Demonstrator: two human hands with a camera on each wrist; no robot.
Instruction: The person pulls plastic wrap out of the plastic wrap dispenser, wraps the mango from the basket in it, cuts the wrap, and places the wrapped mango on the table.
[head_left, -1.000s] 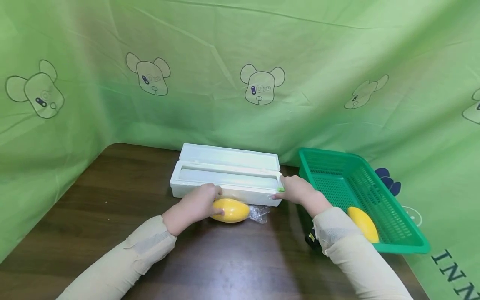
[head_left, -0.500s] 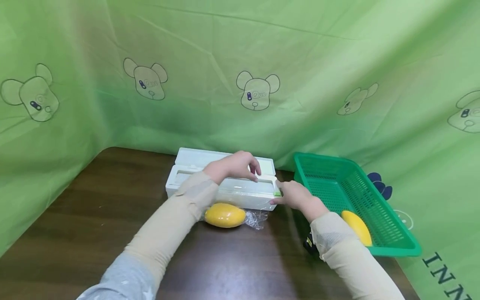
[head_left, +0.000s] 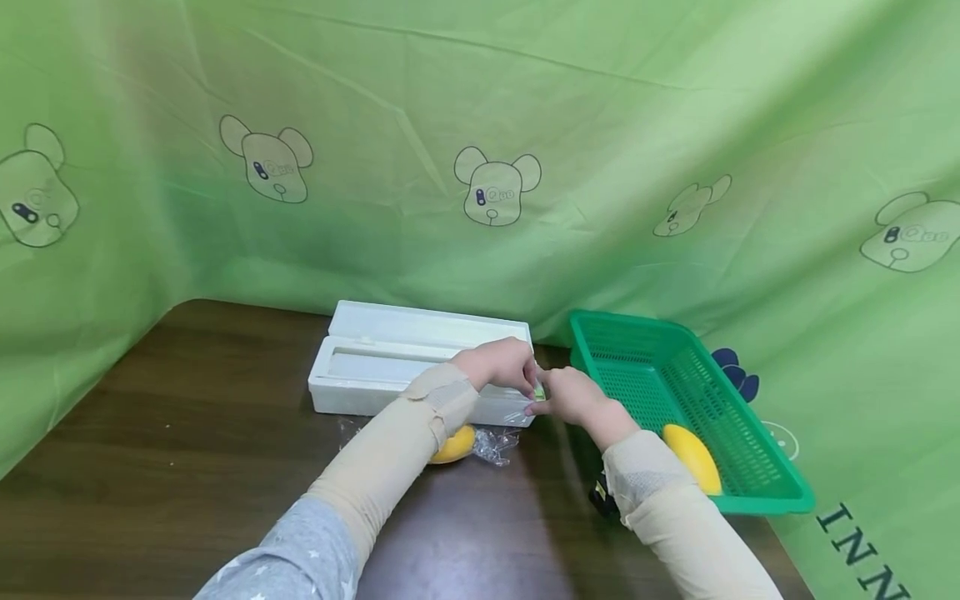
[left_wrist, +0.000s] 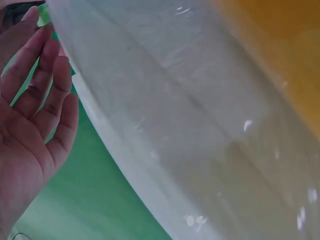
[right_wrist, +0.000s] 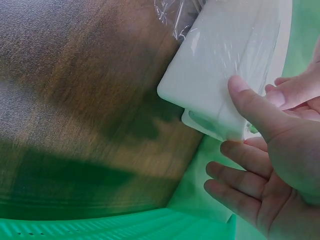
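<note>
A white cling film dispenser (head_left: pixel 351 393) lies at the back of the table with its lid raised and clear film over its front. Bent over its right end is my left hand (head_left: pixel 504 363), pinching the small green slide cutter (left_wrist: pixel 44 16) between thumb and forefinger. My right hand (head_left: pixel 573 397) grips that same end, thumb on the front wall and fingers at the end face, as the right wrist view shows. In front of the dispenser lies a yellow mango (head_left: pixel 455 447) wrapped in film with twisted ends, partly hidden by my left forearm.
A green plastic basket (head_left: pixel 765 505) stands at the right, holding another yellow mango (head_left: pixel 692 458). Beside my right sleeve sits a small black object (head_left: pixel 601 497). Green printed cloth (head_left: pixel 390 233) hangs behind the dark wooden table (head_left: pixel 150 467).
My left hand has let go of the wrapped mango, gone over the dispenser and slid right to the green cutter. The right hand keeps its grip on the end. The head view has shifted slightly.
</note>
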